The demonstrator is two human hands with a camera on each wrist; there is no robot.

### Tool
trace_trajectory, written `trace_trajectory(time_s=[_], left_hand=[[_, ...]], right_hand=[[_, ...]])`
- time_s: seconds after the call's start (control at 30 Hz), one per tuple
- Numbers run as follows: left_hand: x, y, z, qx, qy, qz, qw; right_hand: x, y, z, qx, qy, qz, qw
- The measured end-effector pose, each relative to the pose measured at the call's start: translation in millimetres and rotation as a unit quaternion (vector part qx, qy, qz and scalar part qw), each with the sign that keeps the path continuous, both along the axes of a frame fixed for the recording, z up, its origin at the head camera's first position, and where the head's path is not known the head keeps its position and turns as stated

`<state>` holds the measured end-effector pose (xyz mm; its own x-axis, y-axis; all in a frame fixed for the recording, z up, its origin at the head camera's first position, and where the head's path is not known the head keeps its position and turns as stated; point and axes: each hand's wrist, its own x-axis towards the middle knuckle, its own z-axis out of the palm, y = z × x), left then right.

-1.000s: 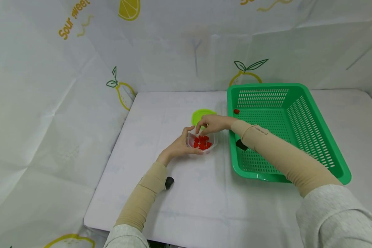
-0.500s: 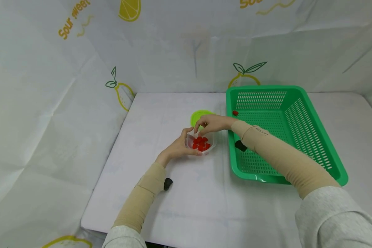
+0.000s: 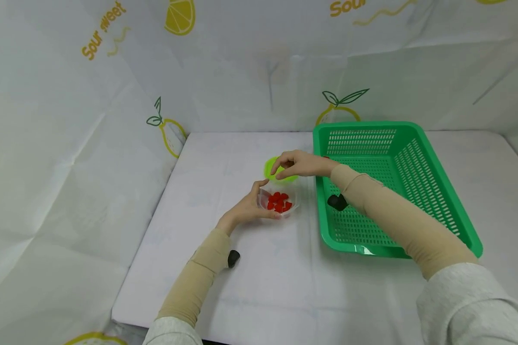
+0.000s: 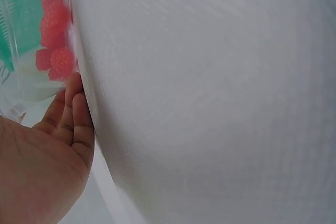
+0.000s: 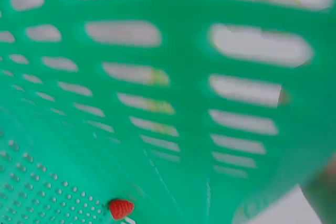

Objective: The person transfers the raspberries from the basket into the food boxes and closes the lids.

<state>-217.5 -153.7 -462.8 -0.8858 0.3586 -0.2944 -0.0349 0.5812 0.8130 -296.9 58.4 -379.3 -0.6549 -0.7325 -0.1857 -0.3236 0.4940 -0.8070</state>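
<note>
My left hand [image 3: 246,209] grips a clear plastic tub [image 3: 294,203] from its left side, thumb at the near side and fingers at the far side. Inside lie several red raspberries [image 3: 278,203]; in the left wrist view the raspberries [image 4: 55,27] show through the tub's wall, with my left hand's [image 4: 47,161] fingertips beside it. My right hand [image 3: 301,163] is over the yellow-green lid [image 3: 280,176] behind the tub, thumb and forefinger apart, nothing visible between them. One red berry [image 5: 121,209] lies on the green basket's floor.
The green slotted basket [image 3: 320,211] stands to the right of the tub, with my right forearm [image 3: 388,206] across it. Its side wall [image 5: 184,77] fills most of the right wrist view. A lemon-printed sheet [image 3: 241,86] hangs behind the white table [image 3: 267,287].
My right hand has moved up and away from the tub, toward the lid and the basket. The left hand has kept its grip on the tub. The head view has shifted slightly.
</note>
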Motion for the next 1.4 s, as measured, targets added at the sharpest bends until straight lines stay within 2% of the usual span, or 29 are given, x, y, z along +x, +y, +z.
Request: trace_trajectory(time_s=[0.2, 0.4, 0.53, 0.73, 0.9, 0.93, 1.0, 1.2, 1.4], left_hand=[[-0.1, 0.9, -0.6, -0.006, 0.003, 0.006, 1.0], [0.5, 1.4, -0.9, -0.006, 0.003, 0.004, 1.0], [0.7, 0.8, -1.2, -0.008, -0.001, 0.007, 0.9999], [0.5, 0.3, -0.2, -0.005, 0.005, 0.006, 1.0], [0.8, 0.9, 0.6, -0.006, 0.011, 0.005, 0.9999], [0.9, 1.0, 0.9, -0.006, 0.01, 0.006, 0.9999], [1.2, 1.2, 1.7, -0.005, 0.007, 0.006, 0.9999], [1.2, 2.0, 2.2, -0.005, 0.006, 0.005, 1.0], [0.3, 3.5, 0.3, -0.005, 0.008, 0.005, 0.9999]], right_hand=[[-0.8, 18.7, 14.3, -0.048, -0.012, -0.054, 0.997], [-3.9, 42.1, 18.1, -0.099, -0.015, -0.11, 0.989], [-6.3, 56.4, 15.7, -0.159, -0.024, -0.167, 0.973], [-10.5, 76.2, 1.6, -0.239, -0.012, -0.249, 0.938], [-13.8, 91.2, -12.7, -0.292, -0.028, -0.291, 0.911], [-14.6, 93.8, -15.2, -0.294, -0.031, -0.296, 0.908], [-15.9, 98.8, -20.0, -0.281, -0.033, -0.307, 0.909], [-18.2, 107.8, -32.2, -0.17, -0.045, -0.309, 0.935], [-9.2, 105.2, -29.1, -0.137, -0.075, -0.296, 0.942]])
